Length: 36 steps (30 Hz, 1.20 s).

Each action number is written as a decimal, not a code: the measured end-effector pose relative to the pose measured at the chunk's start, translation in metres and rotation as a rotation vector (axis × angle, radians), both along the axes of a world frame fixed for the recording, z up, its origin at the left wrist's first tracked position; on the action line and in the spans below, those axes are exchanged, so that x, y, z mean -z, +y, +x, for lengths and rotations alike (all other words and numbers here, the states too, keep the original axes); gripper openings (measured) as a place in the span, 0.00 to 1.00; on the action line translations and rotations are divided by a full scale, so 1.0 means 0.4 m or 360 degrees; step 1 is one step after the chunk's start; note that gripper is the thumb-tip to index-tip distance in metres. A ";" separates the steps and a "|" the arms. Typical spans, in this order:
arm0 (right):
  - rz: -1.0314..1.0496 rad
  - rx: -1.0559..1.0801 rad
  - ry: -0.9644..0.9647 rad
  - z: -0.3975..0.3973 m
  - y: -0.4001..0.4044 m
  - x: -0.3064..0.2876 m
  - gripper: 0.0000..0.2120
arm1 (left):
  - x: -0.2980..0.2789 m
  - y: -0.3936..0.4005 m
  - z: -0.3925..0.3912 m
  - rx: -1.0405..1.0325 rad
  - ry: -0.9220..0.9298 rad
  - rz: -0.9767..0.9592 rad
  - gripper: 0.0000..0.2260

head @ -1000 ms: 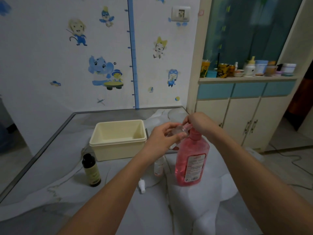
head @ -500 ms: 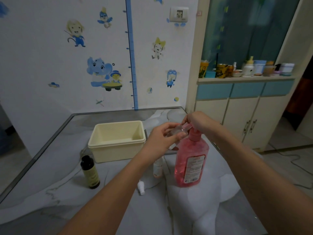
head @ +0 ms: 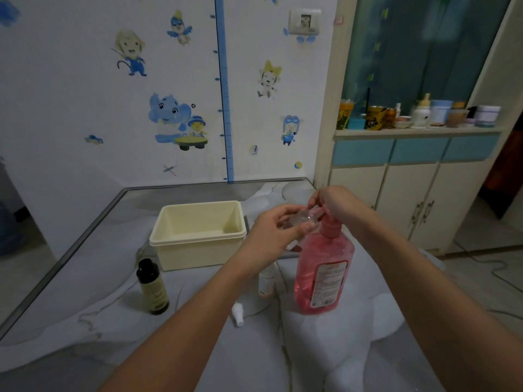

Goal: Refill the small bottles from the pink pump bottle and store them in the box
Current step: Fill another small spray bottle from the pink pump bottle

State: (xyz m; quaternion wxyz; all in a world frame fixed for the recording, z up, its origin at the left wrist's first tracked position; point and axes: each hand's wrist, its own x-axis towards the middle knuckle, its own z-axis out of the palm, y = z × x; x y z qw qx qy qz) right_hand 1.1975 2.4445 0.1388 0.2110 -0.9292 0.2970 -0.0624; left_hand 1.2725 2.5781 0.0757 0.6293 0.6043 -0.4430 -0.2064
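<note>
Head view: your left hand (head: 271, 230) pinches a small clear bottle (head: 300, 222) at the pink pump bottle (head: 322, 270)'s spout, and your right hand (head: 336, 203) curls over the pump head. The cream box (head: 198, 241) sits left of the pump bottle.

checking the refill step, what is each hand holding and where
The left hand grips a small clear bottle around its body, at the pump spout. The right hand rests on the pink pump bottle's pump head.

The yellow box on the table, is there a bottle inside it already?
No, the cream-yellow box shows only its bare inside, and the dark bottle stands outside it on the table.
</note>
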 end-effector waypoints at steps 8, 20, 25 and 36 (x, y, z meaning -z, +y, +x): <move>-0.0465 -0.0127 0.0031 -0.011 -0.026 0.062 0.11 | 0.022 0.000 -0.003 0.0041 0.0153 -0.0009 0.13; -0.0320 -0.0061 0.0176 0.017 -0.022 0.002 0.13 | 0.005 -0.004 0.006 -0.0003 0.0007 -0.0030 0.12; -0.0560 -0.0007 0.0138 0.007 -0.011 0.055 0.09 | 0.023 0.002 -0.003 0.0050 0.0114 -0.0017 0.13; -0.0244 -0.0029 0.0152 0.016 -0.023 0.003 0.13 | 0.008 -0.004 0.001 0.0019 0.0059 -0.0056 0.12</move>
